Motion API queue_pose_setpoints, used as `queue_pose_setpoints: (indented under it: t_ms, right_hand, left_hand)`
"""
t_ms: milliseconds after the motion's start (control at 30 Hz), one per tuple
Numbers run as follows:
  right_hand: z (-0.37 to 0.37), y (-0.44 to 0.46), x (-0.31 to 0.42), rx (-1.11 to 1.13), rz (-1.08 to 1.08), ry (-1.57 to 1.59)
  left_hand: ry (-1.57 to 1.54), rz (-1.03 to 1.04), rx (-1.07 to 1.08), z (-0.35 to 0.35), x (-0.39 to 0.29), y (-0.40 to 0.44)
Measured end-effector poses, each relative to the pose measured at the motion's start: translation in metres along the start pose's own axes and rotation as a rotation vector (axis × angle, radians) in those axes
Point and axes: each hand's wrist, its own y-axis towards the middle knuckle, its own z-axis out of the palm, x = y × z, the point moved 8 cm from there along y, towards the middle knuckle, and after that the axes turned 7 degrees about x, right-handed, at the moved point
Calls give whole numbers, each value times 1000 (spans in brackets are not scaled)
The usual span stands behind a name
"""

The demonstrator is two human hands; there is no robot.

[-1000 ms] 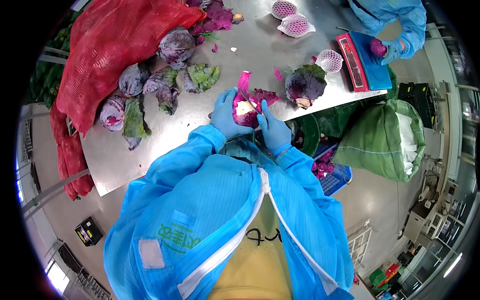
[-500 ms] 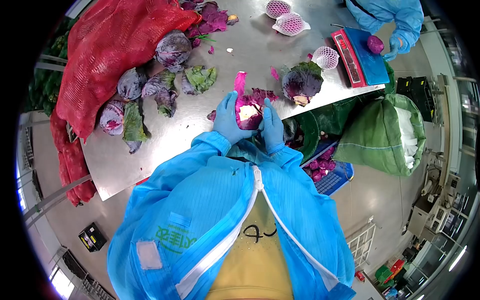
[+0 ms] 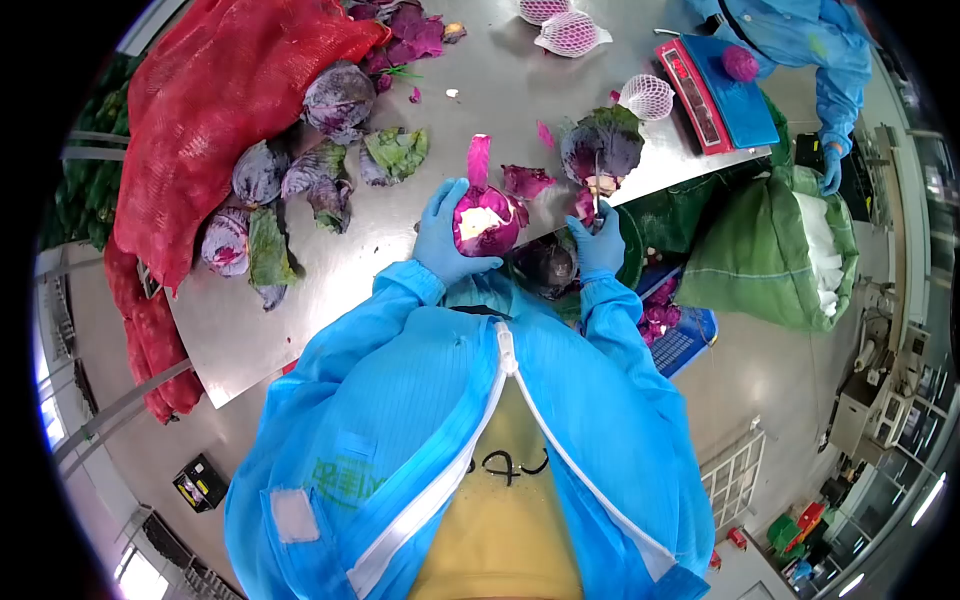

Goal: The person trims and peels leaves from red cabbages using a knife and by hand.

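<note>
My left hand (image 3: 446,236), in a blue glove, holds a purple cabbage (image 3: 490,222) with a pale cut patch facing up. Beyond it a magenta leaf strip (image 3: 479,161) points away. My right hand (image 3: 598,242), also gloved, is closed on a knife (image 3: 597,185) with its blade upward, and a purple leaf piece is at its fingers. Just past the knife lies a dark cabbage (image 3: 603,146) with open outer leaves. Between the two hands, a loose purple leaf (image 3: 526,181) rests on the metal table (image 3: 370,240).
Red mesh sack (image 3: 220,110) and several cabbages lie left. Net-wrapped cabbages (image 3: 573,34) lie at the back. A scale (image 3: 715,90) bears a purple cabbage, near a co-worker's gloved hand (image 3: 831,168). Green sack (image 3: 770,250) and blue crate (image 3: 686,340) stand right, below the table.
My right hand has moved right, away from the cabbage, with the knife and a leaf piece. The leaf beside the cabbage now lies apart. The co-worker's hand has left the scale.
</note>
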Motion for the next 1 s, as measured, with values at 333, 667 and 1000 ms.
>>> queue_pose_setpoints:
  t_ms: [333, 667, 1000]
  right_hand:
    - [89, -6, 50, 711, -14, 396]
    - [67, 14, 54, 396, -382, -161]
    - [107, 24, -80, 229, 96, 255]
  left_hand:
    - [-14, -11, 14, -1, -3, 8]
    - [153, 56, 33, 13, -26, 11]
    - [-3, 151, -3, -2, -2, -5]
